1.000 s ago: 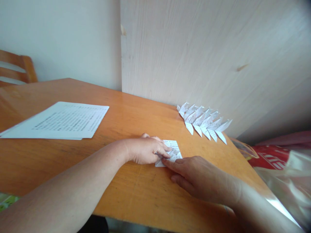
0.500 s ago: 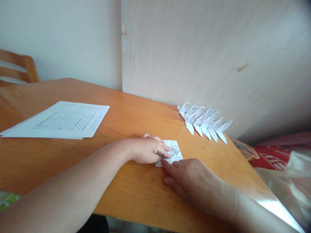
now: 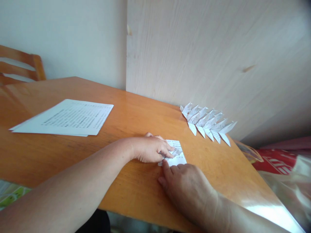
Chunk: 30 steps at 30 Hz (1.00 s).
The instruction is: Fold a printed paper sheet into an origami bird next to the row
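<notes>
A small folded piece of printed paper [image 3: 180, 159] lies on the wooden table in front of me, its lower edge turned up as a white band. My left hand [image 3: 153, 149] rests across its left side, fingers stretched out and pressing it down; that side of the paper is hidden under the hand. My right hand [image 3: 188, 184] is at the near edge, with the index fingertip on the lower left of the fold. Its thumb is apart from the index finger, and the other fingers are bent. Neither hand grasps the paper.
Several folded paper pieces [image 3: 207, 123] stand in a nested row at the back right, by the wooden panel [image 3: 189, 48]. A stack of printed sheets [image 3: 70, 118] lies on the left of the table [image 3: 136, 111]. A chair [image 3: 24, 66] stands far left; red-and-white bags [image 3: 277, 160] lie beyond the right edge.
My right hand has slid left and a little nearer along the paper's lower fold, and its fingers are more bent. My left hand keeps pressing. The whole view has shifted slightly.
</notes>
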### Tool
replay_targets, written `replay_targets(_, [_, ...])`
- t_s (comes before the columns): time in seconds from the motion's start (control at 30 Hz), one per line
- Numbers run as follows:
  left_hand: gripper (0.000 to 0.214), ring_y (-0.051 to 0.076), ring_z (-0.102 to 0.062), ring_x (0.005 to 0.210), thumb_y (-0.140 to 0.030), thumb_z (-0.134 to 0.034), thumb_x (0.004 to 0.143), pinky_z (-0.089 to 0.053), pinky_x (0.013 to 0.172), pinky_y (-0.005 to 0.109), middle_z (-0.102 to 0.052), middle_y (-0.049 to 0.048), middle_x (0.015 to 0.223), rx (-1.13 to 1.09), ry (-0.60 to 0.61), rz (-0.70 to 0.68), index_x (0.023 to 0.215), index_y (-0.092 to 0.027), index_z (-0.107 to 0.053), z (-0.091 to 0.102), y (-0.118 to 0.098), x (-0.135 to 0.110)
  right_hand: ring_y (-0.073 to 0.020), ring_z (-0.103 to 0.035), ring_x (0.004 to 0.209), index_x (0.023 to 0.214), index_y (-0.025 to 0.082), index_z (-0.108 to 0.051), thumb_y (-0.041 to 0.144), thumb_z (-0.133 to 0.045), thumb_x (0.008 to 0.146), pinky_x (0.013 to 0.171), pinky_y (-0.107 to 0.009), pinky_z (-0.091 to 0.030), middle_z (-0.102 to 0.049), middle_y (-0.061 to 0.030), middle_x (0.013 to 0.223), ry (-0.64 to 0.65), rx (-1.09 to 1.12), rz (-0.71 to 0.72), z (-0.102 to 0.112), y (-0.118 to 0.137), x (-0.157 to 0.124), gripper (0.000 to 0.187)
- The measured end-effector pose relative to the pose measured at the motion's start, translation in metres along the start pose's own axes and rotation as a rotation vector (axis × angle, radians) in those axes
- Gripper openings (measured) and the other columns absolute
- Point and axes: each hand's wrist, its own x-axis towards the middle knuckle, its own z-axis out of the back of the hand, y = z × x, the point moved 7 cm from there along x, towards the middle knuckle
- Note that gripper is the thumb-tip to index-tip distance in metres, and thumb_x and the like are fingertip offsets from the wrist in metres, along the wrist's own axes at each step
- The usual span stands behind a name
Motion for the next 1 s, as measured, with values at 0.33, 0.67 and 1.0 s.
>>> replay_targets(0.33, [0.047,0.03,-0.041,0.136,-0.022,-0.046,0.089,-0.026,0.103,0.056,-0.05,-0.0067,0.148,0.011,0.039,0.021,0.127,-0.045,-0.061,0.001,-0.002,0.0,-0.0235,-0.064,0.07,0.112,0.015,-0.06,0.043,-0.05,0.093,0.058,-0.034,-0.048,-0.071,-0.0165,0.097,-0.05,0.107,0.0,0.011,0.01,0.003,0.035])
replay_targets(0.67, [0.038,0.03,-0.039,0.138,-0.035,-0.06,0.087,-0.024,0.105,0.051,-0.049,-0.007,0.149,-0.019,-0.01,-0.022,0.123,-0.046,-0.063,-0.001,0.003,0.001,-0.0242,-0.065,0.078,0.098,0.017,-0.063,0.033,-0.057,0.091,0.065,-0.034,-0.049,-0.071,-0.0104,0.093,-0.068,0.341,0.015,0.027,0.0,-0.005,0.018])
replay_targets(1.0, [0.043,0.026,-0.044,0.133,-0.025,-0.061,0.083,-0.025,0.106,0.046,-0.054,-0.007,0.145,-0.035,-0.009,0.032,0.121,-0.045,-0.064,0.004,-0.002,-0.001,-0.0124,-0.051,0.064,0.083,0.02,-0.052,0.015,-0.053,0.083,0.057,-0.024,-0.038,-0.055,0.0035,0.07,-0.473,0.997,-0.454,0.004,-0.102,0.001,0.006])
